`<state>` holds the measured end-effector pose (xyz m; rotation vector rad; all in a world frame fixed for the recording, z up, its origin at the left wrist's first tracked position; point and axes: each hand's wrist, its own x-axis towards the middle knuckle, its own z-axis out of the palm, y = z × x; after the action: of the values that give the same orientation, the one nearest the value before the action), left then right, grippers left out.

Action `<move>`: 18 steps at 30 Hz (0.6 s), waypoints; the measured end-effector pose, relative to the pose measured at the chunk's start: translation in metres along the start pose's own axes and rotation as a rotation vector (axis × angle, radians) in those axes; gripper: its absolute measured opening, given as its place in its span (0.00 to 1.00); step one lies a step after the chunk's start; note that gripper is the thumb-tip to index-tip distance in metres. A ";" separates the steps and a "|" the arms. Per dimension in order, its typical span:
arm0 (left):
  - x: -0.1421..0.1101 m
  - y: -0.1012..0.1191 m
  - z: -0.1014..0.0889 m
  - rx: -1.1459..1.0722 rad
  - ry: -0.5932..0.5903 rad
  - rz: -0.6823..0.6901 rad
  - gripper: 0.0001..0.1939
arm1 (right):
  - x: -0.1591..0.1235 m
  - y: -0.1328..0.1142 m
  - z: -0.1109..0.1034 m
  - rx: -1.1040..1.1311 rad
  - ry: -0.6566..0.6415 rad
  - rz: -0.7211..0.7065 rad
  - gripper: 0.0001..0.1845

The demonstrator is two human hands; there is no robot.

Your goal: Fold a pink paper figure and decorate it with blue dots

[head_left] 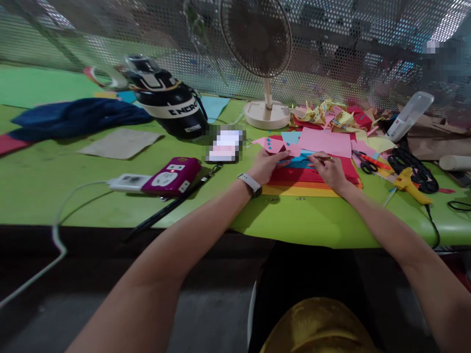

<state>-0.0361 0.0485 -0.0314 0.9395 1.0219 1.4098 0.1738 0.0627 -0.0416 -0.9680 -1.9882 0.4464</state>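
My left hand [268,165] grips a cut piece of pink paper [271,145] with small blue squares on it, thumb and fingers at its lower edge. My right hand [328,171] is closed in a pinch around a thin pen-like tool [326,158]; its exact kind is too small to tell. Both hands rest over blue paper [300,161], which lies on a stack of red sheets [294,175] with orange sheets [309,191] beneath. Just behind the right hand lies a pink sheet [326,141].
Scissors [368,165], a yellow glue gun [410,185] and a black cable [414,169] lie to the right. Paper scraps [327,115] are heaped behind. A fan [267,115], a black jug [172,108], a phone [225,146] and a purple power strip [172,176] stand around.
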 end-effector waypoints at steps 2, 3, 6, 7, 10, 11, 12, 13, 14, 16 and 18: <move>0.000 -0.001 0.000 0.008 0.006 0.006 0.08 | 0.000 0.000 0.000 0.003 0.008 0.000 0.14; 0.000 -0.001 -0.001 0.009 0.006 0.006 0.08 | 0.000 0.000 0.000 0.004 0.015 -0.001 0.14; 0.001 -0.001 -0.001 -0.001 0.001 0.002 0.09 | 0.000 -0.003 -0.001 0.020 0.035 -0.002 0.16; 0.001 -0.001 -0.001 -0.007 0.001 0.003 0.09 | 0.001 -0.005 -0.002 0.037 0.039 0.001 0.17; 0.001 -0.001 -0.002 -0.022 0.002 0.009 0.09 | 0.004 -0.012 -0.008 0.118 0.077 0.041 0.19; 0.001 -0.001 -0.001 -0.024 -0.002 0.008 0.09 | 0.005 -0.015 -0.010 0.152 0.099 0.063 0.20; 0.000 -0.001 -0.001 -0.025 -0.007 0.008 0.09 | 0.006 -0.018 -0.013 0.187 0.124 0.086 0.21; 0.000 -0.001 0.000 -0.026 -0.011 0.010 0.10 | 0.007 -0.022 -0.016 0.218 0.151 0.104 0.22; 0.000 -0.001 0.000 -0.027 -0.012 0.014 0.11 | 0.007 -0.025 -0.018 0.247 0.176 0.114 0.23; -0.002 -0.001 0.003 -0.033 -0.021 0.026 0.12 | 0.007 -0.033 -0.022 0.290 0.224 0.105 0.23; -0.006 0.000 0.005 -0.041 -0.043 0.042 0.13 | 0.005 -0.040 -0.023 0.308 0.259 0.072 0.22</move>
<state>-0.0309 0.0431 -0.0298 0.9628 0.9427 1.4339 0.1727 0.0395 -0.0008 -0.8564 -1.6007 0.6141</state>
